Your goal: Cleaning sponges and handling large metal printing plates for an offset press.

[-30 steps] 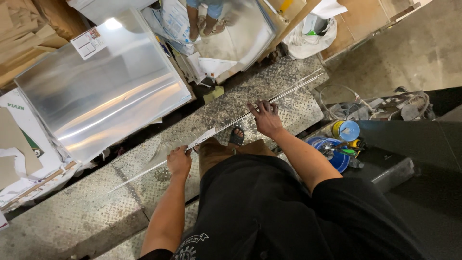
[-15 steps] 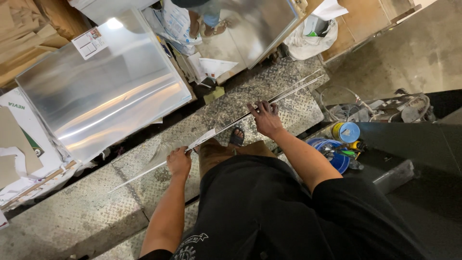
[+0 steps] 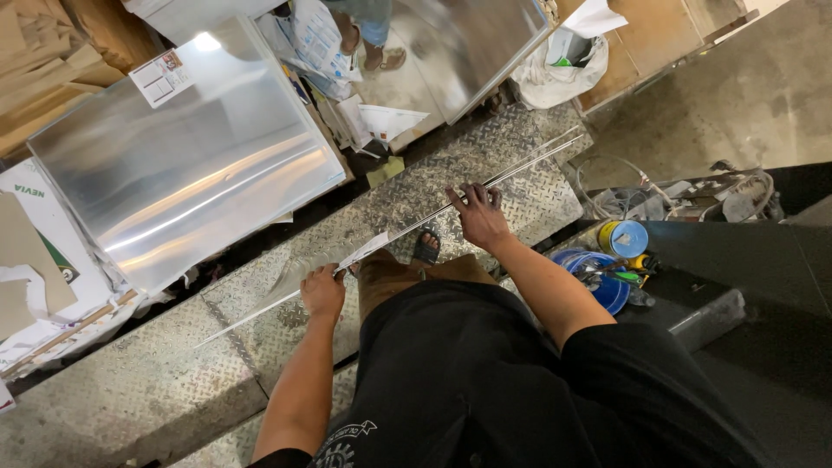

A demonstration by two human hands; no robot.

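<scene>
I hold a long thin shiny metal strip (image 3: 520, 172) on edge over a diamond-plate metal step (image 3: 130, 390). My left hand (image 3: 323, 290) grips the strip near its left part. My right hand (image 3: 477, 214) grips it further right, fingers wrapped over its upper edge. The strip runs from lower left to upper right, its far end near the step's right corner. A sandalled foot (image 3: 425, 249) and tan trousers show just under the strip.
A large polished metal sheet (image 3: 186, 186) lies on cardboard beyond the step, and a second sheet (image 3: 468, 43) mirrors another person's feet. A white bag (image 3: 555, 74) sits at top right. Tape rolls and tools (image 3: 620, 251) lie on a dark ledge at right.
Almost nothing differs. Both hands keep their hold on the strip in the same place; the view has shifted only slightly.
</scene>
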